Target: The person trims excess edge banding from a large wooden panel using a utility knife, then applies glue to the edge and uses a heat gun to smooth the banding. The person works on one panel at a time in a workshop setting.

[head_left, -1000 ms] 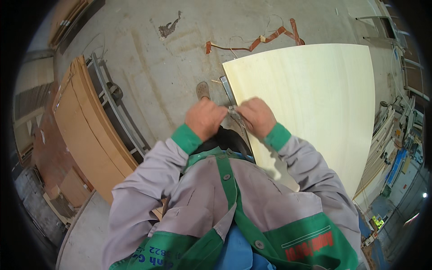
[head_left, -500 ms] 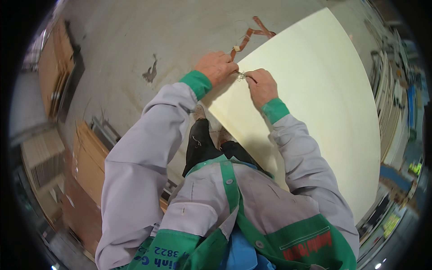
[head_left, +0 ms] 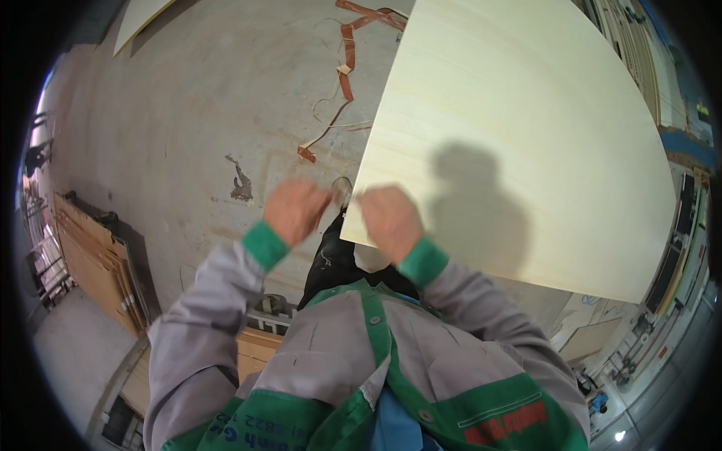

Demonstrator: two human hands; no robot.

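Blurred by motion, my left hand hangs over the floor just left of the pale panel's near corner. Its fingers look curled into a pinch toward my other hand. My right hand, also smeared and closed, is over the near left corner of the large cream board. A narrow gap separates the two hands. Whatever thin thing may be between the fingers is too small and blurred to make out. The board's long left edge runs away from me, and a head-shaped shadow falls on its surface.
Brown strips and thin strands lie on the concrete floor beyond my left hand. My shoe is by the board's corner. Stacked brown panels lean at the left. Long boards and racks line the right side.
Both hands have drawn back toward my body from the board's left edge and moved slightly apart. My view has turned, so the board and floor strips appear shifted. The thin twisted strand no longer shows clearly.
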